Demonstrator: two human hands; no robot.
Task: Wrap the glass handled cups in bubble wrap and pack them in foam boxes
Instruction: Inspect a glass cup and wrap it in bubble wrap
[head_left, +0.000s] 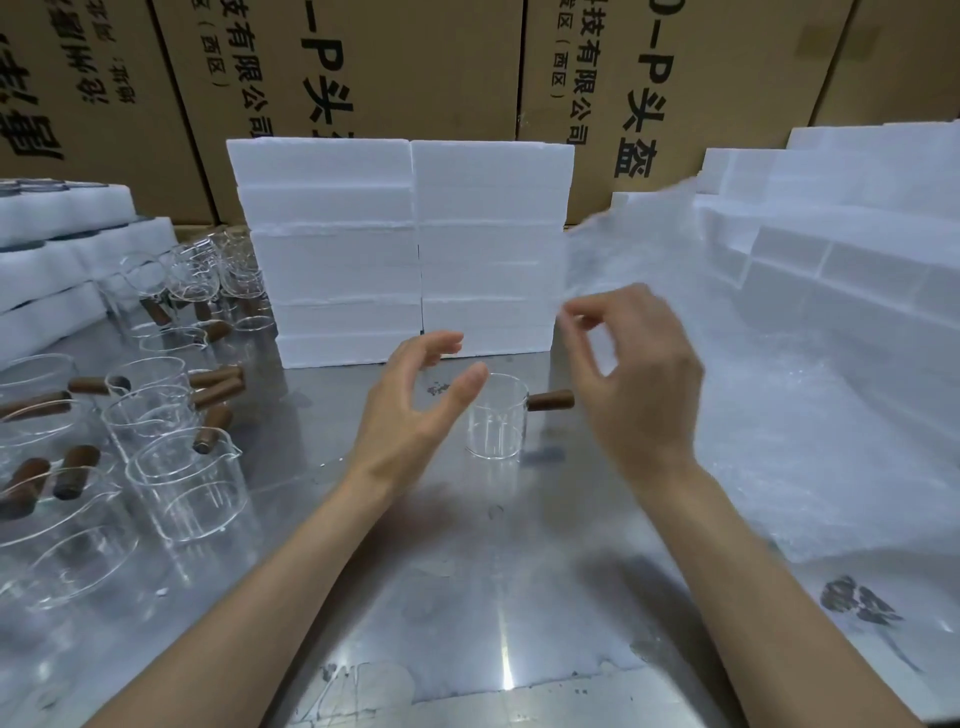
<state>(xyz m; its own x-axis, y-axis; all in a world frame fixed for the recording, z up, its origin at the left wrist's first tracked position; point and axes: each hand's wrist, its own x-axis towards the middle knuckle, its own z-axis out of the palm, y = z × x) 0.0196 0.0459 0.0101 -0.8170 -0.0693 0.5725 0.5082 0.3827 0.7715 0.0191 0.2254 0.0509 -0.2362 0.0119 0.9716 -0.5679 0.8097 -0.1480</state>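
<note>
One clear glass cup (496, 423) with a brown wooden handle pointing right stands upright on the steel table (467, 597), between my hands. My left hand (415, 410) hovers just left of the cup with relaxed, spread fingers and holds nothing. My right hand (636, 374) is raised to the cup's right and pinches the edge of a bubble wrap sheet (639, 244) between thumb and fingers. The sheet lifts up and trails right over a pile of bubble wrap (810, 415). Two stacks of white foam boxes (405, 249) stand behind the cup.
Several more glass handled cups (171, 431) crowd the table's left side. White foam pieces (67, 249) are stacked at the far left and more foam boxes (857, 218) at the far right. Brown printed cartons (415, 67) form a wall at the back.
</note>
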